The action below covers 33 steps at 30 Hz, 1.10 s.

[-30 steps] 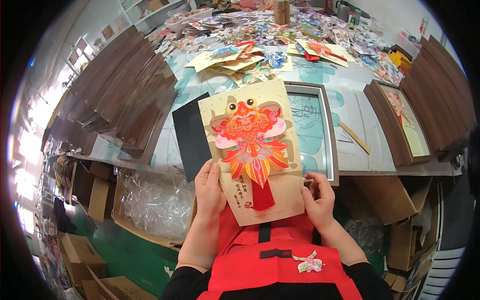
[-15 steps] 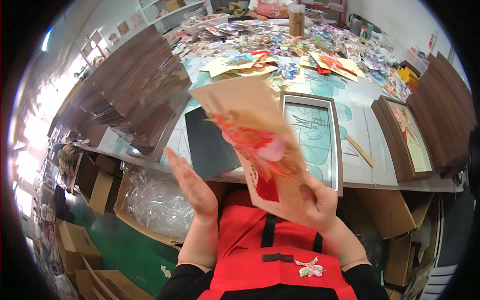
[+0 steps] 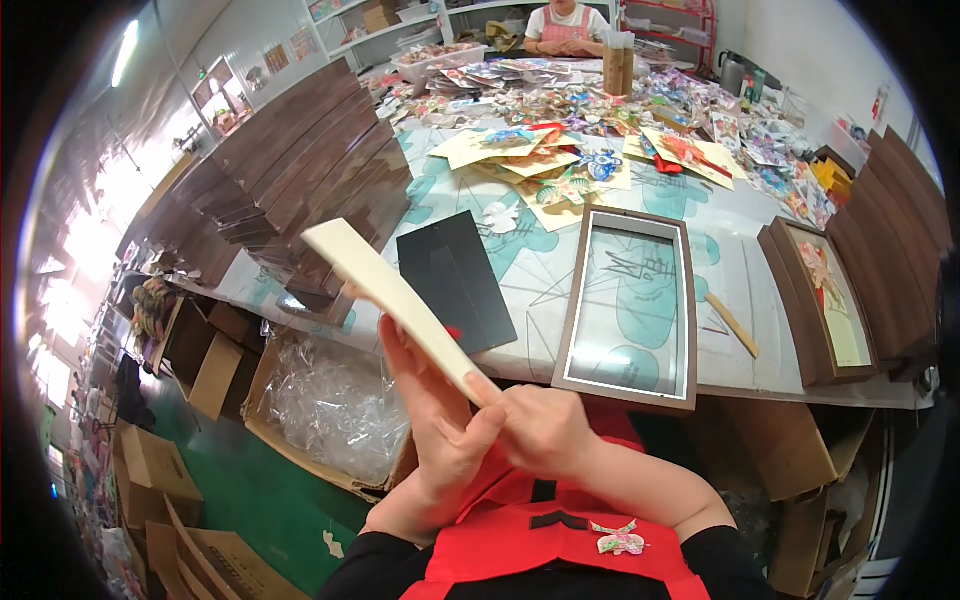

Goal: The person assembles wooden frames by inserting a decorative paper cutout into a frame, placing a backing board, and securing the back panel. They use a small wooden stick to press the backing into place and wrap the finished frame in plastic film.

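Note:
A cream card [image 3: 400, 305] is tilted nearly edge-on in front of me, so its decorated face is mostly hidden. My right hand [image 3: 545, 425] pinches its near lower end. Under the card, my left hand [image 3: 440, 440] has its fingers stretched along the hidden face, with the thumb near my right fingers. Just beyond the card, a black backing board [image 3: 455, 285] lies flat on the table. To its right is a brown picture frame [image 3: 625, 396] with a white inner border, lying flat, the table pattern showing through it.
Stacked brown frames [image 3: 290, 170] rise at the left, more [image 3: 905, 240] at the right beside a framed picture [image 3: 840, 300]. A wooden stick [image 3: 733, 325] lies between. Decorated cards [image 3: 560, 185] lie farther back. A person [image 3: 565, 35] sits across. Below is a box of clear plastic [image 3: 330, 410].
The card has swung from showing its red decorated face to nearly edge-on, moving left and down. My left hand has come from apart to against it; my right hand moved left with it.

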Available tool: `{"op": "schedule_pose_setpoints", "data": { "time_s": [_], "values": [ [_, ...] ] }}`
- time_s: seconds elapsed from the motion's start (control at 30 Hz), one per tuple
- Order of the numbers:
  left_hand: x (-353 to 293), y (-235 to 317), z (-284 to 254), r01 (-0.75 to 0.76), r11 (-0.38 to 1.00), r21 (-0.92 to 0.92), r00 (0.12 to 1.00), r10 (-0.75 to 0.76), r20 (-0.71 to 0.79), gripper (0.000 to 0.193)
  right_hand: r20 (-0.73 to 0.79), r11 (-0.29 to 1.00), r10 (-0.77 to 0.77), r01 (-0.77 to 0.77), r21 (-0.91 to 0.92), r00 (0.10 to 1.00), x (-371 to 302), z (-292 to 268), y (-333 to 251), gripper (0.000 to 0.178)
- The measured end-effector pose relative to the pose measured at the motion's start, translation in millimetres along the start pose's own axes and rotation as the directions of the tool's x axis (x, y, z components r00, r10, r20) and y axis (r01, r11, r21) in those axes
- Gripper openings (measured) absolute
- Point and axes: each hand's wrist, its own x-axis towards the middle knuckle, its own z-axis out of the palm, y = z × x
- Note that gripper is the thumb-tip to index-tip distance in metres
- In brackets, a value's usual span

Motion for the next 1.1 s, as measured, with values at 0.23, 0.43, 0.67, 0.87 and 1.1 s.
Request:
{"op": "schedule_pose_setpoints", "data": {
  "time_s": [0.23,0.43,0.67,0.87,1.1],
  "values": [
    [-5,6,-26,0.049,0.992,-0.114,0.94,-0.084,-0.331,0.065,0.162,0.954,0.011,-0.059,0.295,0.987,23,-1,-4,0.047],
    [0,11,-70,0.02,0.931,-0.365,0.952,-0.129,-0.277,0.061,0.052,0.775,0.503,-0.477,0.415,0.863,20,-16,40,0.048],
    [-9,-1,-92,-0.047,0.881,-0.471,0.993,-0.009,-0.115,0.049,0.266,0.535,0.554,-0.582,0.612,0.789,21,-20,43,0.031],
    [-10,-3,-124,-0.092,0.892,-0.442,0.994,0.11,0.014,0.055,0.105,0.771,0.354,-0.353,0.53,0.929,24,-22,27,0.018],
    [5,-8,-106,0.006,0.967,-0.254,0.963,-0.074,-0.26,0.069,-0.102,0.993,0.007,0.005,0.115,0.995,27,-70,15,0.03]
  ]
}}
